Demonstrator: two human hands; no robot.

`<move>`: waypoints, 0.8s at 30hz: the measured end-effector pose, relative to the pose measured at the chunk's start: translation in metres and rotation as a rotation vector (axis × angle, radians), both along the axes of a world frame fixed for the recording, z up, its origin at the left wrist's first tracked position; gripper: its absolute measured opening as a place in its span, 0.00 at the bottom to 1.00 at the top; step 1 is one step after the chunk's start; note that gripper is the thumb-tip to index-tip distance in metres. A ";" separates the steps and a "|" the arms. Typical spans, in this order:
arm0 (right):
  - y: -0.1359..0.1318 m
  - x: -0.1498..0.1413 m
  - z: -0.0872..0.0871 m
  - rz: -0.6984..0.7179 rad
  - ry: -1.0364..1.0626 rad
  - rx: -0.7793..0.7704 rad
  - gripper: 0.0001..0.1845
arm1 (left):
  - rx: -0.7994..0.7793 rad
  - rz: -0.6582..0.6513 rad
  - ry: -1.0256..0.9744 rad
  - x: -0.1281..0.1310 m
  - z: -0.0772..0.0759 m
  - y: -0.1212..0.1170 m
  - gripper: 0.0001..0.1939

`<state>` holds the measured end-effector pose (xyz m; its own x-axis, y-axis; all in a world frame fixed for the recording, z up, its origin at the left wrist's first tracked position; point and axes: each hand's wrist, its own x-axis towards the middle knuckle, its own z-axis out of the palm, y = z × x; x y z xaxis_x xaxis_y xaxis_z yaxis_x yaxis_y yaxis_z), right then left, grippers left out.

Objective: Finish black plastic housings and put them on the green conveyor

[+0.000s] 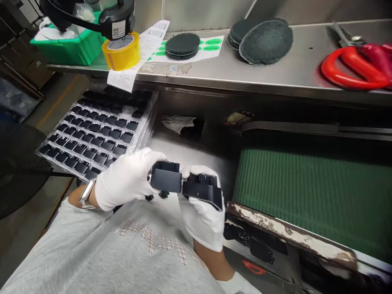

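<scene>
White gloves cover both my hands, which are close together in front of my body. My left hand (128, 177) is closed on a black plastic part (166, 179) with a flat front and short round posts along its top. In my right hand (208, 216) is a similar black plastic part (202, 192), tilted, its round posts facing up. The two parts are side by side, their near edges almost touching. Left of my hands, a clear tray (92, 134) holds rows of small black parts.
A green conveyor belt (306, 196) runs at the right, with a worn edge bar (290, 237). On the metal shelf (211, 73) are yellow tape (121, 52), dark round pads (266, 41), red-handled scissors (352, 67) and a green bin (70, 47). A fan (18, 167) stands left.
</scene>
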<state>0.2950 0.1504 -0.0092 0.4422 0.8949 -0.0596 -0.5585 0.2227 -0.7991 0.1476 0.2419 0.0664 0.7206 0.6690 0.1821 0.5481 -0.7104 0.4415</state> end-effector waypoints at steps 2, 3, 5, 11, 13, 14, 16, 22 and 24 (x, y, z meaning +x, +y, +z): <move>-0.005 -0.002 0.003 0.027 -0.021 0.085 0.17 | -0.002 -0.012 -0.035 -0.001 0.004 -0.006 0.20; -0.007 -0.004 0.004 0.034 -0.026 0.111 0.16 | -0.002 -0.013 -0.043 -0.001 0.006 -0.010 0.20; -0.011 -0.006 0.005 0.020 -0.042 0.121 0.16 | -0.010 -0.006 -0.047 0.000 0.010 -0.015 0.19; -0.018 -0.007 0.002 -0.087 -0.269 0.113 0.17 | 0.027 0.033 -0.005 0.000 0.013 -0.024 0.13; -0.020 -0.007 0.002 -0.118 -0.410 0.141 0.18 | 0.058 0.040 -0.049 -0.001 0.012 -0.028 0.13; -0.021 -0.006 0.001 -0.134 -0.479 0.160 0.19 | 0.068 0.047 -0.086 -0.001 0.011 -0.031 0.16; -0.023 -0.006 -0.001 -0.133 -0.573 0.187 0.21 | 0.056 0.068 -0.179 -0.002 0.009 -0.037 0.24; -0.032 -0.013 -0.025 0.073 -0.473 0.220 0.25 | -0.119 0.026 -0.398 0.002 -0.002 -0.055 0.38; -0.034 -0.015 -0.031 0.128 -0.361 0.195 0.23 | -0.116 0.036 -0.440 0.002 -0.006 -0.059 0.38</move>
<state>0.2800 0.1160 -0.0403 0.2885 0.9231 0.2542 -0.2834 0.3359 -0.8982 0.1498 0.1834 0.0603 0.5675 0.7259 0.3886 0.3136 -0.6269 0.7132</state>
